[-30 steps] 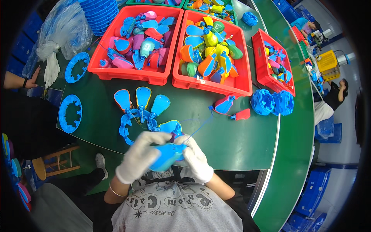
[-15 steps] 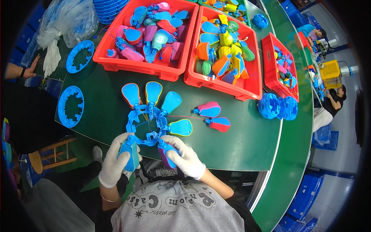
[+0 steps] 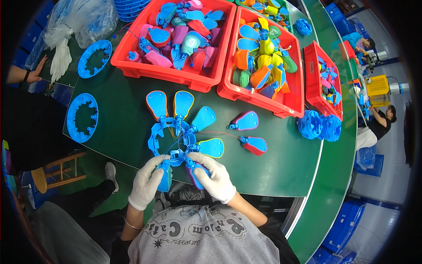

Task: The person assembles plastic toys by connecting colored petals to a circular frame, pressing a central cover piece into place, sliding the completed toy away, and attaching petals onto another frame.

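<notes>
A blue plastic ring [image 3: 154,144] with clips lies at the table's near edge, thin wires crossing its middle. My left hand [image 3: 147,182], in a white glove, grips a teal-and-blue paddle-shaped piece [image 3: 165,177] against the ring's near side. To its right, my gloved right hand [image 3: 216,181] is closed on a purple-and-blue paddle-shaped piece [image 3: 194,174], its narrow end at the ring. Around the far and right sides fan out paddles edged in orange [image 3: 157,104], yellow [image 3: 183,104], teal [image 3: 205,118] and yellow-green [image 3: 211,148]. Fingertips partly hide both joints.
Pink [image 3: 247,120] and red [image 3: 255,145] paddles lie right of the ring, trailing wires. Red bins [image 3: 176,79] [image 3: 263,104] [image 3: 311,83] of coloured paddles stand behind. Blue rings [image 3: 70,119] lie left; stacked blue rings [image 3: 318,126] sit right. A co-worker's hand [image 3: 34,75] is at far left.
My left hand has moved right, bringing the teal paddle's narrow end to the ring and showing its blue face less. The right hand keeps its hold on the purple paddle. The whole view has shifted slightly.
</notes>
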Demonstrator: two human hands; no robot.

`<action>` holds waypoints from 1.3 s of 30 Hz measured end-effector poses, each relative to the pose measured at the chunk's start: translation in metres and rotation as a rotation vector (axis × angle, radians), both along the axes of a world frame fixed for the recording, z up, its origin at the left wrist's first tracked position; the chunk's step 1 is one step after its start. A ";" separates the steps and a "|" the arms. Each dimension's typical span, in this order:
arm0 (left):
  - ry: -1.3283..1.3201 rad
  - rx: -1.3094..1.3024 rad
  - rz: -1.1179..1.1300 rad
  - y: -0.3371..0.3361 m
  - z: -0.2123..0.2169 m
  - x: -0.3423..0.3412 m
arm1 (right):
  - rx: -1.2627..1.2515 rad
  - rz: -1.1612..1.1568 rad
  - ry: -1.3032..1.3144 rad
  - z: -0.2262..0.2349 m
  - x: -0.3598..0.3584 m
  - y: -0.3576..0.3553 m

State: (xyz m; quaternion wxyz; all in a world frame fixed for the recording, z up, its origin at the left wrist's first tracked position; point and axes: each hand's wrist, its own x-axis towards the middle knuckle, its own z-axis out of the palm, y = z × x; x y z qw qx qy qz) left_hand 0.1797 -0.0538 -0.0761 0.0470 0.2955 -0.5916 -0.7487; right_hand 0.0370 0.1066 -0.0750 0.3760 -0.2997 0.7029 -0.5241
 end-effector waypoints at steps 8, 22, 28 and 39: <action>0.023 -0.009 -0.014 -0.004 -0.006 -0.002 | -0.029 -0.003 -0.025 -0.005 -0.002 -0.006; -0.083 -0.318 -0.006 -0.003 0.007 -0.004 | 0.357 0.265 0.365 0.006 -0.006 -0.029; -0.153 -0.605 -0.009 0.003 0.022 -0.010 | 0.375 0.291 0.362 0.008 -0.006 -0.030; -0.174 -0.661 -0.049 0.000 0.026 -0.015 | 0.343 0.275 0.377 0.001 -0.004 -0.028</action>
